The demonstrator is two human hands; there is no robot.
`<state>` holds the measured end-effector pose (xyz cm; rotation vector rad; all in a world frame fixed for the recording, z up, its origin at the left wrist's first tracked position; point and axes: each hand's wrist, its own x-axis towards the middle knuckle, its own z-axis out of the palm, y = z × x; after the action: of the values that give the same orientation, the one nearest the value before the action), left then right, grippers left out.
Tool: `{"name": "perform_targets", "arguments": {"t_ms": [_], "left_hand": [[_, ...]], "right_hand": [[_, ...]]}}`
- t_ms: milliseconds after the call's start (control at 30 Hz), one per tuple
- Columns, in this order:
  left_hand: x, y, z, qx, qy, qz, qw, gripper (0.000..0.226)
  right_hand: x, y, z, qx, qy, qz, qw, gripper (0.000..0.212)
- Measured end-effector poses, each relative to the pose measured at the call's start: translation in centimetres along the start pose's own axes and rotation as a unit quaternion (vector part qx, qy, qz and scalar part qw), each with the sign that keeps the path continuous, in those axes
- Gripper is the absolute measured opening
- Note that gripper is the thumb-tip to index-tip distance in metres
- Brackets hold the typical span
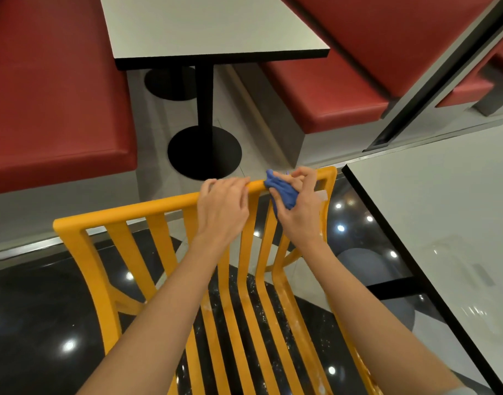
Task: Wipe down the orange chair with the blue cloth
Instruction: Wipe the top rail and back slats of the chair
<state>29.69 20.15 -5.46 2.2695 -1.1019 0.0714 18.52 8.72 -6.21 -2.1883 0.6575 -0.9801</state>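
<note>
The left hand (220, 208) is gripping the top rail of the slatted orange plastic chair (122, 212). Just beside it, the right hand (300, 206) is clutching the bunched blue cloth (280, 188) against that rail near its right corner. The white table with a black edge (433, 223) is crowding the chair's right side, while glossy dark floor (39, 323) is lying open on the left.

The blue cloth (281, 189) was mostly buried inside the right hand (298, 206). The orange chair (147, 212) ran off the bottom edge, its legs unseen.
</note>
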Motion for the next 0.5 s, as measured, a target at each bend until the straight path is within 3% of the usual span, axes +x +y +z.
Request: {"name": "perform_targets", "arguments": {"t_ms": [200, 400, 500], "left_hand": [[0.0, 0.3, 2.7, 0.049, 0.023, 0.01, 0.998, 0.034], [-0.1, 0.4, 2.8, 0.022, 0.025, 0.009, 0.999, 0.032], [0.0, 0.5, 2.8, 0.014, 0.021, -0.005, 1.0, 0.033]], "right_hand": [[2.3, 1.3, -1.2, -0.013, 0.02, 0.035, 0.999, 0.03], [0.3, 1.4, -1.6, -0.065, -0.066, -0.039, 0.995, 0.016], [2.5, 2.5, -2.9, -0.089, -0.027, 0.008, 0.996, 0.014]]}}
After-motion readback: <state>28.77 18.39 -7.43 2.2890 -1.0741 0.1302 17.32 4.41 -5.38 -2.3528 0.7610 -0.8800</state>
